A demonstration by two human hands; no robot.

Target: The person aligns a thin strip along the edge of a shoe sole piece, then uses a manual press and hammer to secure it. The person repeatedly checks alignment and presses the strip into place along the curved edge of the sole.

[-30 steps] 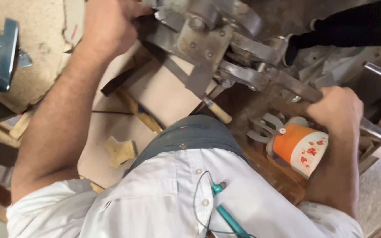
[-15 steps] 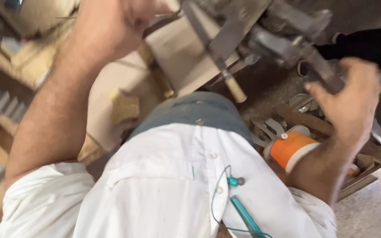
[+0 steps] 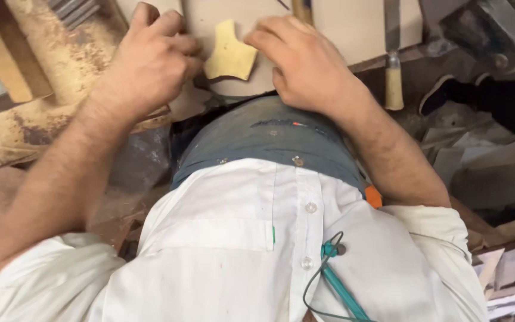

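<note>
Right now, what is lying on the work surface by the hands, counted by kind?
Hands: 2, left hand, right hand
Small tan cut-out piece: 1
Large flat beige board: 1
Wooden-handled tool: 1
Total: 5

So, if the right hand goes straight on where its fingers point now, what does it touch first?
The right hand points left, toward the small tan cut-out piece on the flat board. Its fingertips seem already at that piece's edge; the left hand lies just beyond.
</note>
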